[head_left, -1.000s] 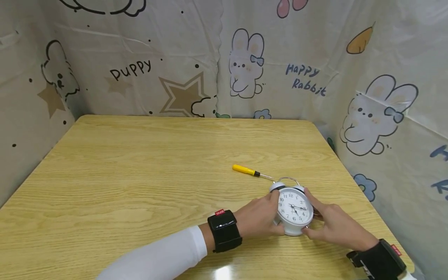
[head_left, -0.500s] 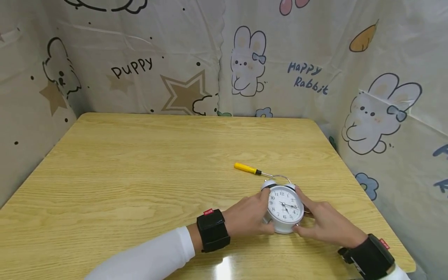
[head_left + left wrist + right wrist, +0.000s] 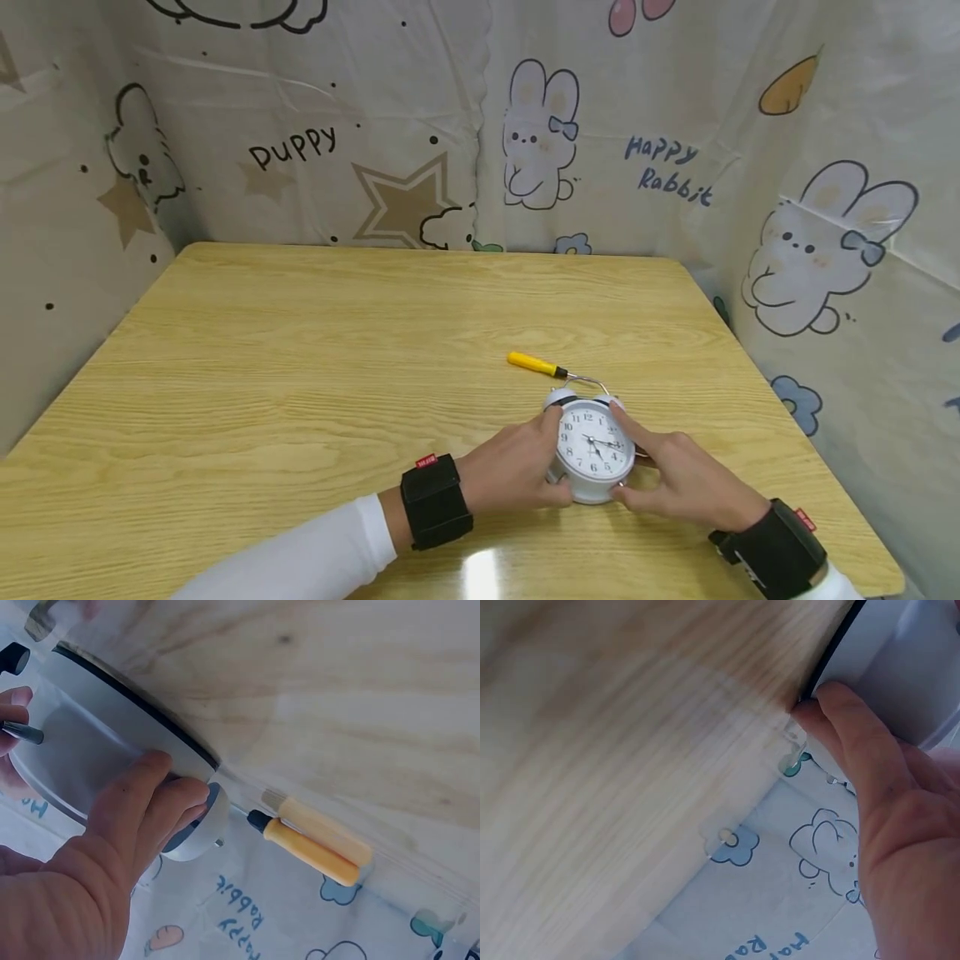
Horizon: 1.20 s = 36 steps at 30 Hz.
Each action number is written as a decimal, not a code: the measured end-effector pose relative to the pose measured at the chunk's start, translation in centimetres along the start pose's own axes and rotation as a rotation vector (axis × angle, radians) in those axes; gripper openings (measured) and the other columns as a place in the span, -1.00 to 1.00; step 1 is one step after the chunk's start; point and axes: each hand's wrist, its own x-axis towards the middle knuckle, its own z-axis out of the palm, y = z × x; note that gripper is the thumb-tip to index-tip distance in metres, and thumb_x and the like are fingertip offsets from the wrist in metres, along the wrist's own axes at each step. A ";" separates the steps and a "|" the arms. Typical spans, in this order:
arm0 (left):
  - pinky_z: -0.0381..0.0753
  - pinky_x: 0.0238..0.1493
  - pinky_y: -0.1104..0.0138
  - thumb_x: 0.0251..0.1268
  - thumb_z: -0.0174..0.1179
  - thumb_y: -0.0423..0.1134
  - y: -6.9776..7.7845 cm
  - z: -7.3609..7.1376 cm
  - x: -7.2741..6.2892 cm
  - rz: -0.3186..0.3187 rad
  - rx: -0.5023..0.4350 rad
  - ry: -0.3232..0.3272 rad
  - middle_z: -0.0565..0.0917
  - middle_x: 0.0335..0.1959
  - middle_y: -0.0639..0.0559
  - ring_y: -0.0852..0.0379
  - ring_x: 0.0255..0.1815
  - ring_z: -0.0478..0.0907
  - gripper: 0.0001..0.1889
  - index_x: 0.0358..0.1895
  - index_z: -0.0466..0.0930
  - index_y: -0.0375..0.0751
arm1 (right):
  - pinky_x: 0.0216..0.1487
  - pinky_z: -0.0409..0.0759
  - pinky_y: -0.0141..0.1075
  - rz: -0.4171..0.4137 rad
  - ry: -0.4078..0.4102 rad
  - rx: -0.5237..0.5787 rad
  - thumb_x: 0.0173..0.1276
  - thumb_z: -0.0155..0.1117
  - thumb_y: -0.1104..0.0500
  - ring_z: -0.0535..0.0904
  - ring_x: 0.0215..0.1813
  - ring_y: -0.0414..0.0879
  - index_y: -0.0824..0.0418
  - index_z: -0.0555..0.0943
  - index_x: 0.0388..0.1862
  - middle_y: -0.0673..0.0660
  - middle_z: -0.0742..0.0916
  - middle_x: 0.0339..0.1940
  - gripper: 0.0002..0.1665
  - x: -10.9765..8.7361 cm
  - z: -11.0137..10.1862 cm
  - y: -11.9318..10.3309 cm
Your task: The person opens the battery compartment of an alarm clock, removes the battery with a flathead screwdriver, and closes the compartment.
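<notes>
Alarm clock (image 3: 596, 442), one, twin-bell pattern. Location: near right part of the surface (image 3: 300, 350), dial facing up, between the two hands. White case; round white dial with dark numerals; thin dark clock hands pointing to its right and lower right. Bells, two, white with dark undersides; wire handle, one, thin and arched above them. Black edge at the back, seen in both wrist views.

Hands, two, both engaged. Left hand (image 3: 517, 467): fingers (image 3: 127, 799) grasping the clock's left side, just by one bell. Right hand (image 3: 690, 475): fingers (image 3: 855, 720) grasping the right side, the uppermost beside the other bell.

Screwdriver (image 3: 534, 363), one. Yellow handle, black collar, slim metal shaft. Lies on the surface beyond the clock, shaft running toward the wire handle; whether the two touch cannot be told.

Wristbands, two, black, each with a red tag: one left (image 3: 438, 504), one right (image 3: 776, 550).

Sleeves, two, white: left (image 3: 292, 550) long in view, right (image 3: 836, 583) only at the corner.

Surface, one, pale yellow wood grain, rounded far corners.

Cloth backdrop (image 3: 675, 100), one expanse, off-white. Prints include rabbits, two (image 3: 540, 137) (image 3: 825, 250), with "PUPPY" and "Happy Rabbit" lettering.
</notes>
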 end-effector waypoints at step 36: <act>0.54 -0.21 0.55 0.14 0.39 -0.08 -4.1 -2.9 -5.4 -0.045 -0.030 0.035 0.65 0.12 -0.09 0.30 -0.18 0.58 -0.21 0.36 0.23 -0.33 | 0.33 0.62 -0.05 -0.170 0.011 0.081 0.23 0.52 -0.30 0.62 0.37 -0.15 0.11 0.18 0.68 0.07 0.67 0.40 0.20 4.3 2.0 -4.3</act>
